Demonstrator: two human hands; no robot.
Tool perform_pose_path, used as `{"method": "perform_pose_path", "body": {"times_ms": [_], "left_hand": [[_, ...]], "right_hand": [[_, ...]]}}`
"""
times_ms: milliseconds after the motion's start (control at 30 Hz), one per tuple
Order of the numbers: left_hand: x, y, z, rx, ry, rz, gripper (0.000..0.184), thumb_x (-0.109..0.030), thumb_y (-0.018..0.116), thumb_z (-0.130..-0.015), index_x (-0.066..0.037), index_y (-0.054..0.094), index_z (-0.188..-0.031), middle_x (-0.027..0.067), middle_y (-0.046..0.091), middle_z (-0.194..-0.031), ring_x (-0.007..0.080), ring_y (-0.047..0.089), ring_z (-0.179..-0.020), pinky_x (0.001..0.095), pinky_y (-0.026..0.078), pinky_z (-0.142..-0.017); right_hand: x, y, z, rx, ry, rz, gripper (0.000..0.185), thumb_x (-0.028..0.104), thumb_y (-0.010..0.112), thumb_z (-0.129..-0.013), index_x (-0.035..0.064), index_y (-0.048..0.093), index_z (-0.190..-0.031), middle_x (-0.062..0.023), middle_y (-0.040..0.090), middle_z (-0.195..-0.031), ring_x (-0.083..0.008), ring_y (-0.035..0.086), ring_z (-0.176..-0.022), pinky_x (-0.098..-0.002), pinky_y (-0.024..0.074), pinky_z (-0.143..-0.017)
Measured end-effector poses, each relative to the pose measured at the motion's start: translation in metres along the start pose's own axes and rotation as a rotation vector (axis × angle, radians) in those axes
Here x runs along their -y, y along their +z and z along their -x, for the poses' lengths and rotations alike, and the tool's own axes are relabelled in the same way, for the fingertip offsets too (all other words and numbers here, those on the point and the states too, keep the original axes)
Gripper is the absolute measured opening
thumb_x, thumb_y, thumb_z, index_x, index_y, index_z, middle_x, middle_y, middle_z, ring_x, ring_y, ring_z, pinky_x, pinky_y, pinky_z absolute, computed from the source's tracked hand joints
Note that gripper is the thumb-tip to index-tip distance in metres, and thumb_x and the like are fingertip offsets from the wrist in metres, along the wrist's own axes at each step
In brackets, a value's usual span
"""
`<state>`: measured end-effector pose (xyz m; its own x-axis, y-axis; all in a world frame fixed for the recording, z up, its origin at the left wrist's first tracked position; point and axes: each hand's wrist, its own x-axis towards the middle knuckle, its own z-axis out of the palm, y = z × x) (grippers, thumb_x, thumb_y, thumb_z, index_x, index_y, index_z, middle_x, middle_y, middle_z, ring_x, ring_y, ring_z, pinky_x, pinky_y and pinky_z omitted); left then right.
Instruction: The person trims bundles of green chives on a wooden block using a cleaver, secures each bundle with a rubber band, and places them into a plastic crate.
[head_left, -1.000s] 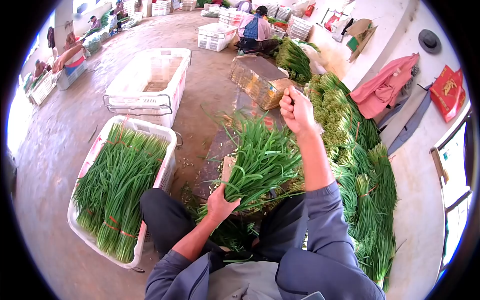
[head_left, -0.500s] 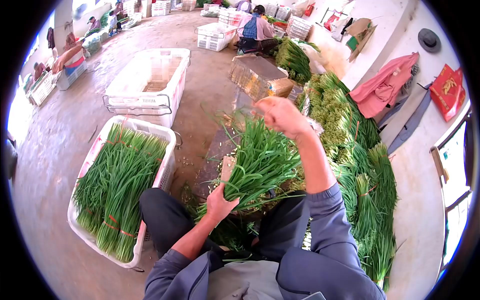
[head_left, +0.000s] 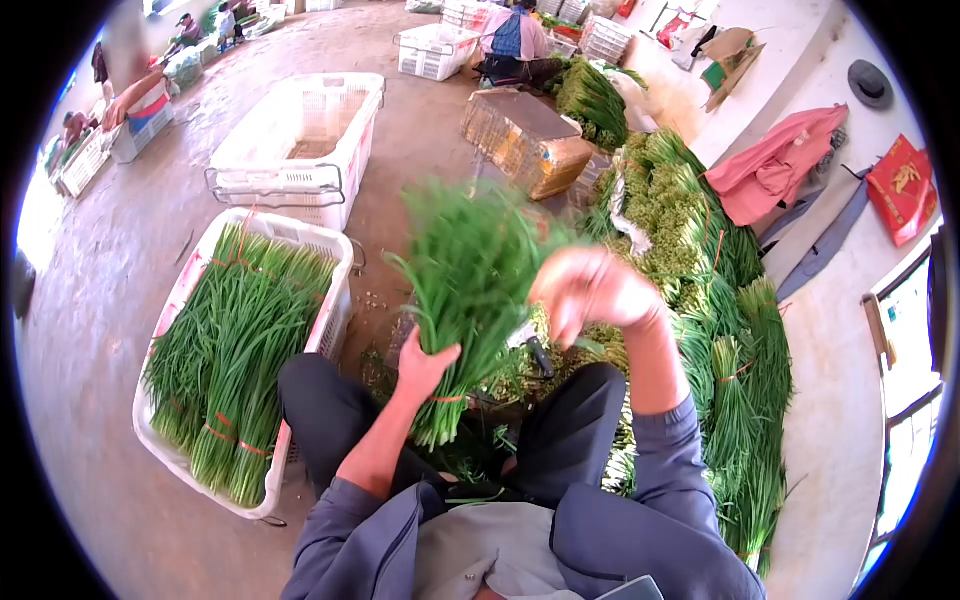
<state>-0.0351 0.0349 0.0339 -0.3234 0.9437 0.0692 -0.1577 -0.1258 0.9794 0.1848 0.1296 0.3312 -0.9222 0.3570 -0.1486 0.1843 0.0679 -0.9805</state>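
Observation:
My left hand [head_left: 425, 366] is closed around a bunch of garlic chives [head_left: 470, 280], just above an orange band near the cut stem ends. The bunch stands nearly upright over my lap, and its leaf tops are blurred. Close by on the right, my right hand [head_left: 598, 292] is raised beside the leaves with its fingers bent. Motion smears those fingers, so I cannot tell whether they hold anything. Behind the bunch, a dark-handled tool [head_left: 541, 358] shows in part among loose stems.
On the left, a white crate [head_left: 150, 425] holds several banded bunches. Another white crate [head_left: 345, 185] stands beyond it. Piled chives [head_left: 735, 400] line the right side by the wall. A taped cardboard box [head_left: 525, 140] sits ahead. People work farther back.
My left hand has lifted and turned the bunch from leaning right to nearly upright, and the orange band now shows. My right hand has come down toward the leaves. The view has shifted slightly.

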Motion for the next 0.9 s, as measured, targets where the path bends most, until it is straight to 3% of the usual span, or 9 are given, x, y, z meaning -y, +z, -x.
{"method": "perform_pose_path", "body": {"times_ms": [67, 133, 200, 300, 367, 500, 667, 833, 900], "left_hand": [[-0.002, -0.007, -0.012, -0.063, -0.158, 0.355, 0.047, -0.008, 0.076, -0.083, 0.003, 0.062, -0.127, 0.0099, 0.072, -0.113, 0.0218, 0.069, -0.099, 0.0352, 0.053, -0.095], [-0.012, -0.017, -0.018, -0.006, -0.303, 0.564, 0.036, -0.014, 0.067, -0.090, 0.002, 0.064, -0.123, 0.0102, 0.072, -0.111, 0.0226, 0.070, -0.097, 0.0382, 0.056, -0.091], [0.006, -0.028, -0.029, 0.102, -0.413, 0.708, 0.037, -0.024, 0.058, -0.096, -0.001, 0.063, -0.125, 0.0124, 0.072, -0.114, 0.0248, 0.070, -0.101, 0.0414, 0.056, -0.094], [-0.003, -0.021, -0.025, 0.116, -0.433, 0.795, 0.041, -0.031, 0.054, -0.098, -0.002, 0.062, -0.127, 0.0124, 0.071, -0.116, 0.0267, 0.069, -0.105, 0.0429, 0.055, -0.098], [-0.013, -0.017, -0.019, 0.101, -0.432, 0.821, 0.045, -0.032, 0.052, -0.099, -0.002, 0.058, -0.132, 0.0135, 0.068, -0.124, 0.0277, 0.066, -0.113, 0.0442, 0.052, -0.103], [0.004, -0.023, -0.017, 0.077, -0.429, 0.823, 0.046, -0.026, 0.053, -0.099, -0.001, 0.053, -0.138, 0.0163, 0.064, -0.130, 0.0326, 0.063, -0.118, 0.0492, 0.049, -0.106], [-0.002, -0.021, -0.016, 0.050, -0.401, 0.818, 0.043, -0.022, 0.052, -0.099, 0.000, 0.055, -0.136, 0.0154, 0.065, -0.128, 0.0311, 0.064, -0.116, 0.0482, 0.050, -0.105], [-0.003, -0.011, -0.013, -0.008, -0.387, 0.762, 0.040, -0.019, 0.056, -0.098, -0.001, 0.058, -0.134, 0.0125, 0.067, -0.127, 0.0273, 0.066, -0.114, 0.0446, 0.053, -0.101], [-0.007, -0.011, -0.010, -0.063, -0.352, 0.694, 0.039, -0.016, 0.062, -0.095, -0.001, 0.060, -0.131, 0.0107, 0.067, -0.125, 0.0254, 0.066, -0.111, 0.0424, 0.054, -0.098]], "right_hand": [[-0.061, 0.018, 0.001, 0.193, 0.225, 0.186, 0.058, 0.035, 0.071, -0.095, 0.0022, 0.056, -0.140, -0.0211, 0.070, -0.117, -0.0269, 0.070, -0.109, -0.0364, 0.0572, -0.086], [-0.121, 0.007, 0.004, 0.024, 0.445, 0.873, 0.082, 0.050, 0.077, -0.086, -0.0003, 0.050, -0.145, -0.0255, 0.064, -0.129, -0.0338, 0.064, -0.119, -0.0438, 0.0506, -0.101], [-0.173, 0.008, -0.003, -0.156, 0.532, 0.728, 0.100, 0.060, 0.081, -0.078, -0.0031, 0.047, -0.147, -0.0276, 0.057, -0.139, -0.0394, 0.060, -0.123, -0.0451, 0.0458, -0.108], [-0.195, 0.045, -0.047, -0.542, 0.145, 0.287, 0.118, 0.062, 0.083, -0.074, -0.0094, 0.031, -0.152, -0.0337, 0.044, -0.149, -0.0412, 0.056, -0.130, -0.0437, 0.0456, -0.108], [-0.173, 0.067, -0.072, -0.617, 0.172, 0.187, 0.128, 0.060, 0.085, -0.074, -0.0141, 0.017, -0.154, -0.0367, 0.044, -0.147, -0.0413, 0.053, -0.134, -0.0437, 0.0462, -0.108], [-0.198, 0.080, -0.104, -0.744, 0.063, 0.474, 0.106, 0.047, 0.084, -0.078, -0.0139, 0.034, -0.148, -0.0316, 0.057, -0.137, -0.0359, 0.061, -0.125, -0.0426, 0.0484, -0.103], [-0.232, 0.065, -0.102, -0.798, 0.068, -0.049, 0.069, 0.023, 0.076, -0.090, -0.0058, 0.046, -0.144, -0.0225, 0.068, -0.123, -0.0262, 0.066, -0.112, -0.0381, 0.0503, -0.097], [-0.220, 0.070, -0.092, -0.722, 0.066, -0.193, 0.074, 0.025, 0.075, -0.091, -0.0044, 0.040, -0.148, -0.0232, 0.064, -0.129, -0.0267, 0.063, -0.117, -0.0368, 0.0489, -0.101], [-0.221, 0.081, -0.090, -0.973, 0.123, 0.106, 0.083, 0.032, 0.078, -0.088, -0.0063, 0.036, -0.149, -0.0270, 0.056, -0.140, -0.0330, 0.059, -0.126, -0.0394, 0.0465, -0.105]]}}
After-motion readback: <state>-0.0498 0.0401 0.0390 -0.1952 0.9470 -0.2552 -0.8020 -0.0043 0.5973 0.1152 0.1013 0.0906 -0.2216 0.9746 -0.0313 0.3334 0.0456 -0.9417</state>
